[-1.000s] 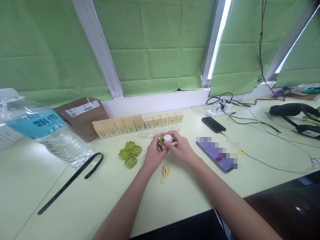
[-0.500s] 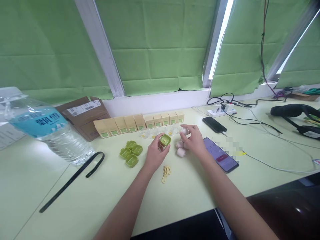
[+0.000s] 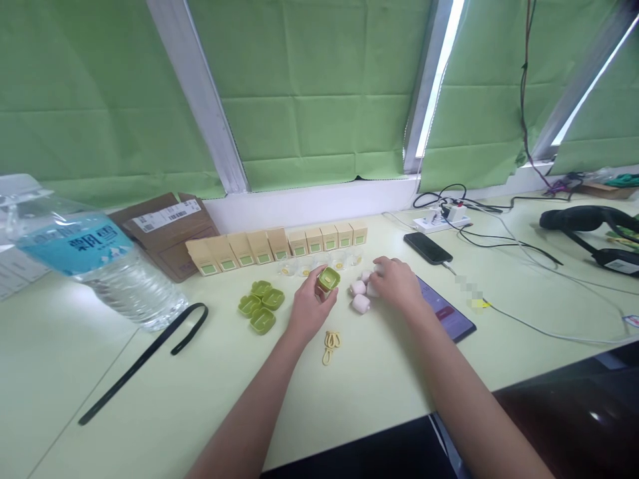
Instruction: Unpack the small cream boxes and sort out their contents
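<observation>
My left hand (image 3: 312, 303) is closed around a small square green cup (image 3: 329, 279), its open side facing up. Several similar green cups (image 3: 262, 320) lie grouped to its left. My right hand (image 3: 397, 283) reaches over a cluster of small pale pink rounded blocks (image 3: 361, 304), its fingers closed on one of them; the fingers partly hide that block. Between my forearms lie several small yellow loops (image 3: 328, 346), apart from both hands. Just behind the hands runs a row of small clear domes (image 3: 331, 261) with yellow bits inside.
Small tan boxes (image 3: 244, 251) stand in a row behind the domes. On the left are a large water bottle (image 3: 124, 279), a black strap (image 3: 144, 362) and a cardboard box (image 3: 172, 233). Two phones (image 3: 428, 248), a power strip (image 3: 442, 221) and cables occupy the right.
My right hand has shifted right and slightly down from the end of the dome row onto the pink blocks, covering part of the nearer phone. My left hand still holds the green cup.
</observation>
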Demonstrator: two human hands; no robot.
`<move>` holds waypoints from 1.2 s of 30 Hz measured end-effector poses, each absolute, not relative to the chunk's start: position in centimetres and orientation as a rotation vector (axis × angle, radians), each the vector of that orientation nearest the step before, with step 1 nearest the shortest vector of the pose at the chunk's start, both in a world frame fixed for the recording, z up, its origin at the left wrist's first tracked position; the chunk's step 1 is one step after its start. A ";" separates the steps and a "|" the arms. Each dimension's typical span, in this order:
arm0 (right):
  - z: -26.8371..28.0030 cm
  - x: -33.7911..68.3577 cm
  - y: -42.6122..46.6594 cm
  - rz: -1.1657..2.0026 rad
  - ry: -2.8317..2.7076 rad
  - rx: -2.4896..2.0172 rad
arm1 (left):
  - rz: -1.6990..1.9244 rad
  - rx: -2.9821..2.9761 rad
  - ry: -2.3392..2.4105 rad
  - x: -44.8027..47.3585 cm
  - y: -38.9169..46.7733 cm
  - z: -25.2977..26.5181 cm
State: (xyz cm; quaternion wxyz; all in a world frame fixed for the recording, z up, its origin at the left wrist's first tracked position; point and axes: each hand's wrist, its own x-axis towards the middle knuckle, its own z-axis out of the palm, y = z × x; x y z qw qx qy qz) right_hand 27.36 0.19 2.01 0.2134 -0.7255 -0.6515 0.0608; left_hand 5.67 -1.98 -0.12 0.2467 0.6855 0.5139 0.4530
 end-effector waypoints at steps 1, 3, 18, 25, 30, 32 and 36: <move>2.1 27.4 0.1 0.173 -1.805 -2.031 | 1.232 1.875 1.405 5.7 -2.0 -0.1; 2.2 27.4 0.0 0.184 -1.804 -2.064 | 1.218 1.884 1.415 5.7 -1.9 -0.2; 2.6 27.0 -0.3 0.269 -1.842 -2.108 | 1.190 1.881 1.402 5.7 -1.9 -0.2; 2.1 27.0 -0.2 0.156 -1.780 -2.014 | 1.197 1.926 1.389 5.6 -2.0 -0.4; 1.9 25.5 -0.1 0.135 -1.802 -1.588 | 1.185 1.953 1.376 5.8 -2.1 -0.3; 1.9 24.5 -0.4 0.207 -1.854 -1.351 | 1.177 1.969 1.373 5.9 -2.1 -0.2; 1.8 22.7 -1.3 0.343 -1.953 -1.112 | 1.197 1.992 1.346 5.9 -2.2 0.0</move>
